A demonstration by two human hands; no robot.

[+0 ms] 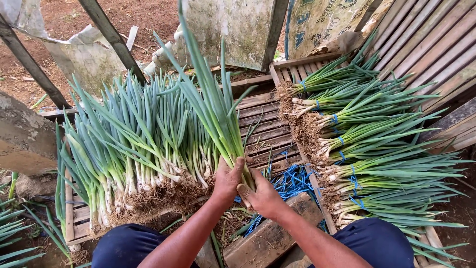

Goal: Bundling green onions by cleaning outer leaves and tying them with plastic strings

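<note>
Both hands, left [227, 179] and right [262, 197], wrap the base of a held bunch [215, 106], so its roots and white stalks are hidden. Its longest leaf runs off the top edge. The loose heap [129, 149] covers most of the slatted rack [267, 131]. The blue ties [292, 181] are too tangled to count. The tied bundles [367, 149] are cut by the right edge.

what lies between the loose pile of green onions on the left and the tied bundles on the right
In the head view, between the loose pile and the tied bundles lie bare wooden slats, a heap of blue ties, and both hands gripping an upright bunch.
</note>
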